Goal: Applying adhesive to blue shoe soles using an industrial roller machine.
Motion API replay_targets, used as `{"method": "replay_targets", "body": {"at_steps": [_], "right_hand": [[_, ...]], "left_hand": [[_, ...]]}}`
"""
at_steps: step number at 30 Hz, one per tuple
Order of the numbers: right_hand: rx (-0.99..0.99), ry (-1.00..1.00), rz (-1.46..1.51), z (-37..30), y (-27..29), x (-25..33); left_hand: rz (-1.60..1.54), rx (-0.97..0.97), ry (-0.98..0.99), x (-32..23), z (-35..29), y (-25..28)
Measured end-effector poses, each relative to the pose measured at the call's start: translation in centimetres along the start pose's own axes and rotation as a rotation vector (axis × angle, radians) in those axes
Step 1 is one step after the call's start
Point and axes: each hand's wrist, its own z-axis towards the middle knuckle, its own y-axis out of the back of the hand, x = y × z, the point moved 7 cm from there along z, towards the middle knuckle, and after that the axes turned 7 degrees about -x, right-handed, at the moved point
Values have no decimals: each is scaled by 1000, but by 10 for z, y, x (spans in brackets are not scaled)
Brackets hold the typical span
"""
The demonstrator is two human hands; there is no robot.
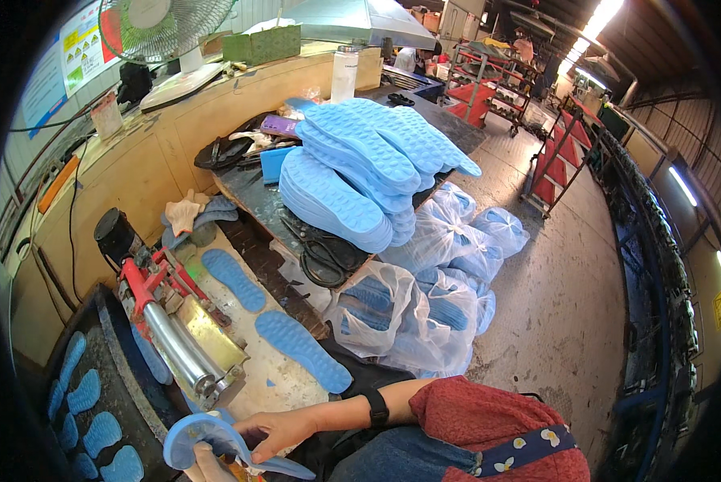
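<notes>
A light blue insole (185,438) is curled over at the picture's lower edge, between my two hands. My left hand (208,464) grips it from below, its fingers partly hidden by the curl. My right hand (279,432), with a black band on the wrist, is closed on the insole's flatter end. Something orange and yellow shows in part beneath them, too hidden to name. Just beyond my hands stands a machine with a shiny metal roller (180,345) and red arms. Two blue insoles, one nearer (303,349) and one farther (232,279), lie flat on the worktop beside it.
Tall stacks of blue insoles (336,197) fill the dark table, with black-handled scissors (324,259) at its near corner. Bagged insoles (409,317) sit on the floor to the right. More insoles lie on a dark conveyor-like surface (120,386) at left. Red-shelved racks (555,165) stand farther back.
</notes>
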Motion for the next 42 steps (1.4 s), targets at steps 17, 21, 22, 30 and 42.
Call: {"method": "replay_targets", "body": {"at_steps": [17,21,22,30,42], "right_hand": [[-729,420,-1266,-80,81,170],[-834,248,-1608,-58,101,195],[-798,246,-1663,-48,101,195],[-559,240,-1698,16,105,180],[-1067,361,-836,-99,155,138]], "left_hand": [[-267,-16,-175,-10,10,26],[-64,-95,-182,14,11,55],[-77,-108,-165,19,10,59],[-242,-59,-334,-7,43,35],[61,62,-407,46,128,-9]]}}
